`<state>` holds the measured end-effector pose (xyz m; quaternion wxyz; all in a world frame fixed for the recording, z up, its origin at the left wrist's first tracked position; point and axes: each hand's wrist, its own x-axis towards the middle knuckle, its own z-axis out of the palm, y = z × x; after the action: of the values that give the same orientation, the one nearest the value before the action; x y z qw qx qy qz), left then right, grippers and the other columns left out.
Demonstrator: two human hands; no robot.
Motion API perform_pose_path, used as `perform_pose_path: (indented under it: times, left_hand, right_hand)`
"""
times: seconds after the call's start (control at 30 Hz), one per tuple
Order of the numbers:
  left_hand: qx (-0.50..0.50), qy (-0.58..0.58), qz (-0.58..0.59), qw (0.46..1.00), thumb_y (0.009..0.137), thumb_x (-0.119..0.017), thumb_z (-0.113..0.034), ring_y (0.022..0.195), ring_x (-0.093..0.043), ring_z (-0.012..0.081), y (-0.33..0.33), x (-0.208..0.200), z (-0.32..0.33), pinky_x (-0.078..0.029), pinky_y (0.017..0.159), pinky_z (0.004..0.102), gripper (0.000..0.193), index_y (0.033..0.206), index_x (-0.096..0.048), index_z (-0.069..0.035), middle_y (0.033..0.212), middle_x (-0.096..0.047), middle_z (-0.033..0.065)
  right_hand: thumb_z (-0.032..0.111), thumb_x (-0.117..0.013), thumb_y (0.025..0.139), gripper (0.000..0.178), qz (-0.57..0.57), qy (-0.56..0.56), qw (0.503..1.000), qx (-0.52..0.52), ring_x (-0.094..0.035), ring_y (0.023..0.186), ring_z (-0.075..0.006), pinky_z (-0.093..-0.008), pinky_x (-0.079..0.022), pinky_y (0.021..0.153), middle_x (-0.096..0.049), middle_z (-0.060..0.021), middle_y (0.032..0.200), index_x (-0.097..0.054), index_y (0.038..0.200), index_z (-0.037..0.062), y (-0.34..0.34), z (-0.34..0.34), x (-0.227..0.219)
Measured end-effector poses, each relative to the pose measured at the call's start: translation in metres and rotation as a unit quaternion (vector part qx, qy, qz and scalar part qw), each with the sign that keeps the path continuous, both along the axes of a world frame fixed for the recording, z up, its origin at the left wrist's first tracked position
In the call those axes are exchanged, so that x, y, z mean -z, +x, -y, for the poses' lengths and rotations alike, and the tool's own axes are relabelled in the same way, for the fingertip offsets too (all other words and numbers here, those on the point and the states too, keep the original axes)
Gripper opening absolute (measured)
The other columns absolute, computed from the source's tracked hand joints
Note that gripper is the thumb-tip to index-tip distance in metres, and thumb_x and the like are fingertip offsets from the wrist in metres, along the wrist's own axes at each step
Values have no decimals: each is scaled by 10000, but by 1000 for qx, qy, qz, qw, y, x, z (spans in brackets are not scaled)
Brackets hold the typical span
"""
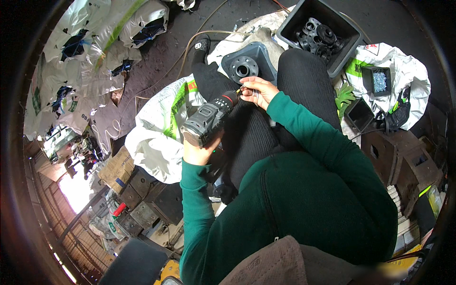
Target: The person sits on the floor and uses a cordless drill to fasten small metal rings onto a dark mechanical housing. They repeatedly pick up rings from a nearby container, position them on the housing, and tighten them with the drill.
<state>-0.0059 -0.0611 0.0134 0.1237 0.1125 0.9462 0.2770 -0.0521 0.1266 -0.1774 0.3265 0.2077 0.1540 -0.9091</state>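
Observation:
My left hand [202,153] is wrapped round the grip of a grey and black cordless drill [209,118] with a red ring near its chuck. The drill points up and to the right, over my lap. At its tip, the fingers of my right hand [260,91] are pinched together. Thin silvery pieces that look like screws [256,93] show among these fingers. Just beyond, a dark round flanged part [243,69] with a central hole and a ring of small holes lies in a grey-blue square tub [270,61] between my legs.
A black crate [295,29] of similar flanged parts [319,38] stands far right. Nearer lie a small box of screws [380,81], another black box [359,116] and a green glove [344,99]. White sacks [154,130] lie left; a hose [190,40] crosses the floor.

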Motion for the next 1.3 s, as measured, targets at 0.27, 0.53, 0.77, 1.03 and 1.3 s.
perform_pose_path:
  times: [0.27,0.53,0.77,1.03,1.3]
  left_hand:
    - [72,-52,-3,996,702,-680,-98,990,-590,282,-2,4,5,-457,862,340,462,1128,-525,-7,1111,-576,155]
    - [5,-34,-6,999,687,-712,-110,957,-607,258,-2,5,3,-469,830,326,481,1120,-532,-5,1042,-614,141]
    - [-71,32,51,996,675,-714,-75,942,-595,257,-10,7,8,-459,825,352,434,1079,-565,-21,1042,-608,133]
    - [-126,39,140,981,697,-708,-84,909,-611,217,-31,27,-5,-466,804,318,382,1055,-592,-21,1008,-633,117]
    - [-132,-33,158,978,686,-715,-110,912,-621,216,-50,45,-12,-472,807,319,391,1050,-598,-30,995,-641,117]
  right_hand:
    - [100,-519,890,277,-24,-17,997,-65,-634,791,-136,-297,-549,768,-622,-85,917,-516,1153,12,1,2,8]
    - [106,-514,893,308,-14,-65,996,-63,-625,835,-132,-296,-537,793,-618,-78,962,-491,1188,19,-6,13,15]
    - [91,-515,875,247,95,101,990,-29,-609,746,-125,-293,-543,715,-611,-50,866,-520,1117,41,14,16,19]
    - [134,-530,864,266,150,280,944,87,-360,467,-54,-245,-369,452,-432,44,653,-491,1124,90,9,20,42]
    - [215,-589,847,260,157,280,942,94,-328,449,-36,-225,-353,447,-405,58,636,-500,1056,89,-2,21,35]
